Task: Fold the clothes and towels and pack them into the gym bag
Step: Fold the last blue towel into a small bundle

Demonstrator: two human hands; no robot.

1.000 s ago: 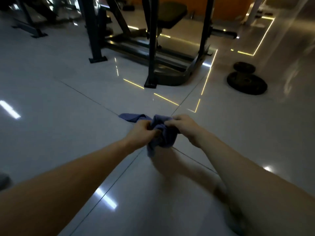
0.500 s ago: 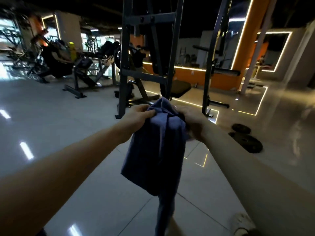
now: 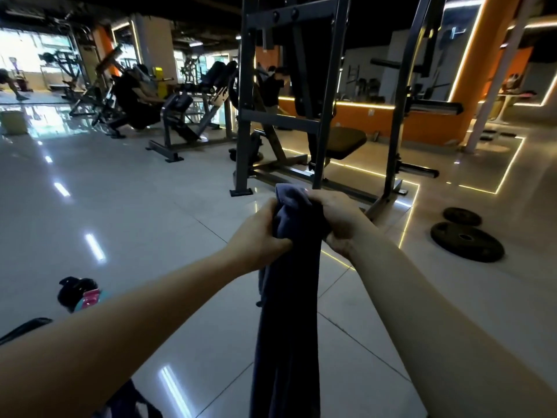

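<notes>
A dark blue towel [image 3: 287,327] hangs in a long bunched strip in front of me, its lower end running out of the bottom of the frame. My left hand [image 3: 259,236] grips its top edge from the left. My right hand [image 3: 334,221] grips the same top edge from the right, the two hands close together at chest height. A dark bundle with a pink and teal item [image 3: 80,294] lies on the floor at lower left. No gym bag is clearly identifiable.
A steel weight rack with a padded seat [image 3: 316,116] stands straight ahead. Two black weight plates [image 3: 465,239] lie on the floor to the right. More gym machines [image 3: 168,107] and people stand at the back left. Glossy tiled floor [image 3: 120,212] stretches to the left.
Both hands lifted the towel off the floor and raised it up. It now hangs lower and narrower than half a second ago. My view tilted up from the floor to the room.
</notes>
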